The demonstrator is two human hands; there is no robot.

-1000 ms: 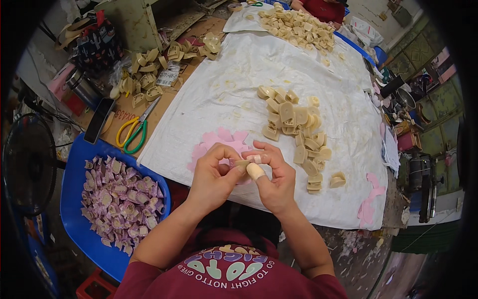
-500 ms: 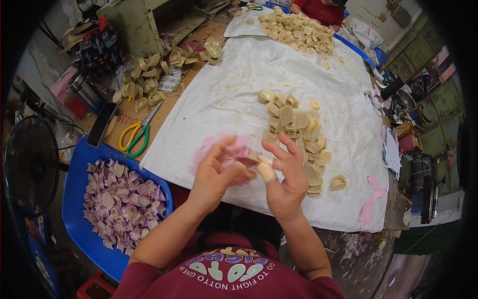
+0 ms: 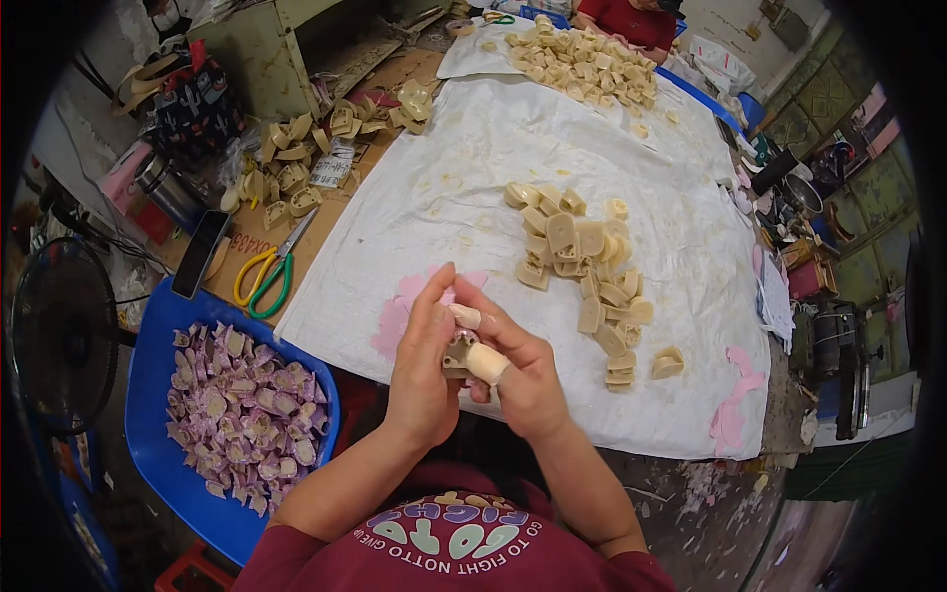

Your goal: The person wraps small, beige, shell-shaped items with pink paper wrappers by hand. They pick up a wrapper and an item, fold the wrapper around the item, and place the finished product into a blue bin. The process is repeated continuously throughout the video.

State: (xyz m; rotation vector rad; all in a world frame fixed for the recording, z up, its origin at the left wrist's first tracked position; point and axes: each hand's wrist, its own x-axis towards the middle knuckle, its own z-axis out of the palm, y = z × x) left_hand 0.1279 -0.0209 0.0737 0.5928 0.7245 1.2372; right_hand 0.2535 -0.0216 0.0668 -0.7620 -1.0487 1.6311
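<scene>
Between my two hands, close to the table's near edge, is a small beige molded piece (image 3: 455, 361) with shiny pinkish-purple material on it. My left hand (image 3: 419, 370) wraps it from the left, fingers pointing up and away. My right hand (image 3: 528, 380) presses on it from the right; its thumb and a finger wear pale coverings. Much of the piece is hidden by the fingers. Just beyond my left hand lie thin pink cut-out pieces (image 3: 395, 314) on the white sheet (image 3: 395, 222). A loose heap of bare beige pieces (image 3: 590, 240) sits beyond my right hand.
At left, a blue basin (image 3: 158, 464) holds many purple-covered pieces. Scissors (image 3: 264, 281), a phone (image 3: 201, 254) and a flask (image 3: 170, 187) lie or stand nearby. Pink scraps (image 3: 730, 414) are at right. Across the table, a person in red (image 3: 636, 25) sits behind another beige heap (image 3: 582, 69).
My hands have come together and moved left and nearer to me. The fingers, spread before, now close around the piece from both sides.
</scene>
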